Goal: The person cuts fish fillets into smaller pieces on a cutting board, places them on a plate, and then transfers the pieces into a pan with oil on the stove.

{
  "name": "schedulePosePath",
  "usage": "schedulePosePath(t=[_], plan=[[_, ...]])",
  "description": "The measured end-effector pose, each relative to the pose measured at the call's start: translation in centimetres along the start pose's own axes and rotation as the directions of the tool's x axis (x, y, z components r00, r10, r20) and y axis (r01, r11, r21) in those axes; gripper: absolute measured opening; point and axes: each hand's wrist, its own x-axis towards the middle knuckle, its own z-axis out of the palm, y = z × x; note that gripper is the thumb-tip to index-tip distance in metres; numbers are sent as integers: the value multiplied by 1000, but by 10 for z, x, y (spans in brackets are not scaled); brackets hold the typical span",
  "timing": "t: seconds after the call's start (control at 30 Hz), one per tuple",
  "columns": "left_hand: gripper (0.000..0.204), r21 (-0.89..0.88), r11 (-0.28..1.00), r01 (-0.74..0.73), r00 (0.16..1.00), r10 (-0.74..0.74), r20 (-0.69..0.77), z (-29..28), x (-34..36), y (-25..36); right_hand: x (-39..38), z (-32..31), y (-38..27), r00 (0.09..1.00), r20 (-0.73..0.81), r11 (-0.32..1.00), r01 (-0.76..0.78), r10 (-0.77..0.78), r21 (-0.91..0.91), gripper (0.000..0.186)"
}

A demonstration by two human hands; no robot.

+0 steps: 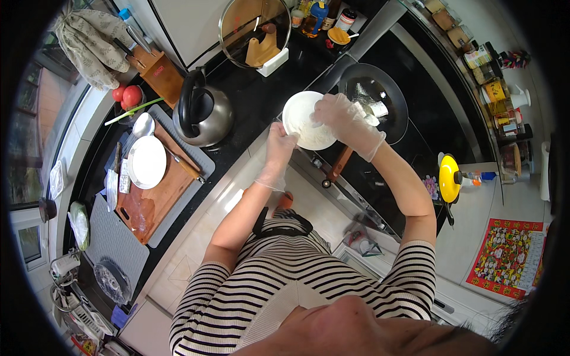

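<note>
A white plate (pixel 304 107) with white powder on it is tipped beside the stove, its near rim in the grip of my left hand (pixel 280 148). Over the plate's right side is my right hand (pixel 351 123), its fingers bent together at the powder; what they hold, if anything, I cannot make out. Both hands wear clear plastic gloves. Just right of it, a dark frying pan (pixel 398 121) with a wooden handle (pixel 339 163) sits on the black cooktop. Oil glistens in the pan, and white-coated pieces (pixel 377 109) lie in it, partly hidden by my right hand.
On the left counter are a steel kettle (pixel 217 115), a knife block (pixel 159 77) and a cutting board (pixel 160 204) bearing another white plate (pixel 146 161). A glass lid (pixel 233 32) stands at the back. Bottles (pixel 313 21) crowd the corner; a yellow lid (pixel 449 178) is right of the stove.
</note>
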Motion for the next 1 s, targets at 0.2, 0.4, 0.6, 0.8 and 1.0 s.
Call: schedulePosePath(t=[0.2, 0.4, 0.6, 0.8, 1.0], plan=[[26, -14, 1000, -1, 1000, 1, -26, -1, -2, -2, 1, 26, -11, 992, 76, 984, 111, -101, -140, 9], [25, -14, 999, 39, 998, -40, -38, -6, -5, -6, 1, 29, -2, 995, -80, 996, -69, 65, -47, 32], [25, -13, 1000, 21, 999, -22, -37, -2, -9, 1, 1, 37, 18, 820, 167, 419, -442, 548, 793, 32], [26, 10, 1000, -4, 1000, 4, -30, -1, -9, 0, -7, 66, 9, 767, 111, 423, -460, 631, 781, 33], [26, 59, 998, 5, 1000, -3, -27, 3, -10, -5, -15, 49, 2, 928, -220, 867, -170, 301, 469, 33]])
